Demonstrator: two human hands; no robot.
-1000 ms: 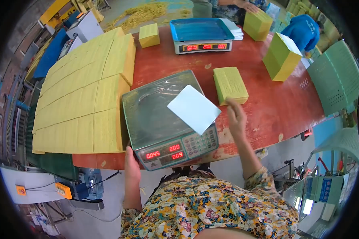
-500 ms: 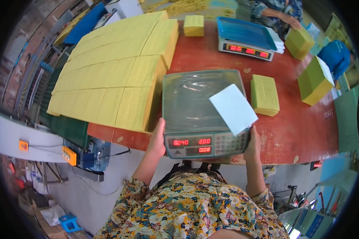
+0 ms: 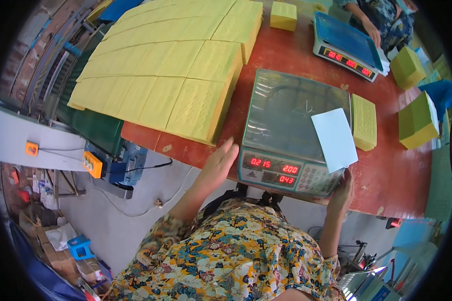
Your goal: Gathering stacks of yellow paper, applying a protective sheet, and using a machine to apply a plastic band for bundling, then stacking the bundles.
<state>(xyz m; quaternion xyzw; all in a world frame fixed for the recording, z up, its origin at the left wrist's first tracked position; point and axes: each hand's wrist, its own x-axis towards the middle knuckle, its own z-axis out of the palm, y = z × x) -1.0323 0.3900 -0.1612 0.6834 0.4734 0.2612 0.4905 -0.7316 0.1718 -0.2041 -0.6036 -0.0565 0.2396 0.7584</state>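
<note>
A weighing scale (image 3: 286,110) with a grey-green pan and red lit digits stands at the table's near edge, turned slightly. My left hand (image 3: 220,161) is open beside its left front corner, fingers straight and close together, holding nothing. At the right front corner my right hand (image 3: 342,191) curls against the scale's side; part of its fingers is hidden. A pale blue-white card (image 3: 335,139) lies on the right of the pan, its lower corner over the keypad by my right fingertips. Right behind the scale's right side sits a small yellow paper stack (image 3: 364,122).
Large rows of yellow paper stacks (image 3: 150,90) cover the left of the red table (image 3: 281,55). A second scale with a blue pan (image 3: 344,42) stands far right. A co-worker's hand (image 3: 372,34) is by it, near more yellow stacks (image 3: 418,123).
The view has turned, shifting everything rightward. The scale has moved closer to the small yellow stack and is angled now. My left hand has come off the scale's side. The lit digits have changed.
</note>
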